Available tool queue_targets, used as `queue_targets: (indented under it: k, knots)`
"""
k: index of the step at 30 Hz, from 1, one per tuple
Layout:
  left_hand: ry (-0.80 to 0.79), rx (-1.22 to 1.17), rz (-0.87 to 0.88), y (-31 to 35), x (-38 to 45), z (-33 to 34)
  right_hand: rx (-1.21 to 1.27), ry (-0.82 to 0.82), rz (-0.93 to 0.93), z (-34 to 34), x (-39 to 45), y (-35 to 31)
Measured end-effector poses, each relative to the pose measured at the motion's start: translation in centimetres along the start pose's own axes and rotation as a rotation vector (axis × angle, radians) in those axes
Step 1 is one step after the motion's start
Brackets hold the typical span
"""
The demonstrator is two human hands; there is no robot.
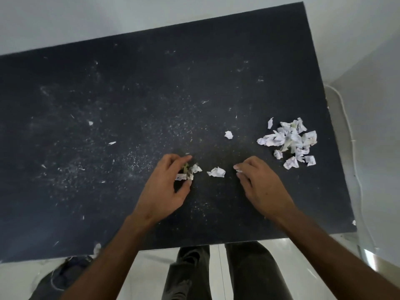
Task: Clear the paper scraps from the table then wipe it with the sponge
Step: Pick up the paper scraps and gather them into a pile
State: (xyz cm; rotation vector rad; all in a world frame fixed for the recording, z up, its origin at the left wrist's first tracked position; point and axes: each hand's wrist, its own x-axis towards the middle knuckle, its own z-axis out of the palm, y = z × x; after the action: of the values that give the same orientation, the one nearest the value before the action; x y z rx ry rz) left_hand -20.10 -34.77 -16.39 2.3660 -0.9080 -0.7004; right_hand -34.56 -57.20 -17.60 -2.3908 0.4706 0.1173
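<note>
Head view shows the left hand point(166, 187) with fingers curled around paper scraps point(190, 171) on the table point(108, 94); the right hand point(259, 182) has fingers together beside one crumpled scrap point(216, 172); scraps look light and soft, so pinch them anywhere.

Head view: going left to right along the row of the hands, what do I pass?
left hand curled around a few paper scraps → loose crumpled scrap → right hand → big pile of scraps near the table right edge.
</note>
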Motion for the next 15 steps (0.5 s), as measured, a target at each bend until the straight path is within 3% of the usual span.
queue_targets:
  k: [7, 12, 15]
  knots:
    - [0.046, -0.112, -0.032, -0.5, 0.3, -0.6, 0.174, 0.084, -0.025, -0.7, 1.2, -2.3]
    - [0.03, -0.089, 0.022, -1.1, 0.2, -0.8, 0.008, -0.087, -0.057, 1.3, 2.1, -2.8]
    - [0.049, -0.073, 0.057, -1.3, 0.4, -0.7, -0.002, -0.08, -0.086, 2.1, 2.3, -2.6]
